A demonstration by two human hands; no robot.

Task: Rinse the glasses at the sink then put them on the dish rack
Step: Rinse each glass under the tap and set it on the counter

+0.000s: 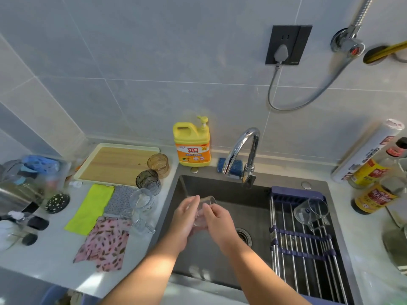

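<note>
Hands meet at centre frame over the sink [198, 186]. The left hand [187, 219] and right hand [218, 219] both curl round one clear glass [208, 200]. It sits lower left of the faucet [242, 150], and no stream is visible. Best handling, likely: tilt the mouth under the spout, rotate, and grip firmly, since wet glass slips. The dish rack [304, 238], right of frame, carries one mug [312, 211]. More glasses [147, 181] wait at left.

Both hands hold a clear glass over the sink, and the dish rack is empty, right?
No: the head view shows a clear mug lying on its side on the dish rack. The left hand and right hand do hold a clear glass over the sink.
</note>
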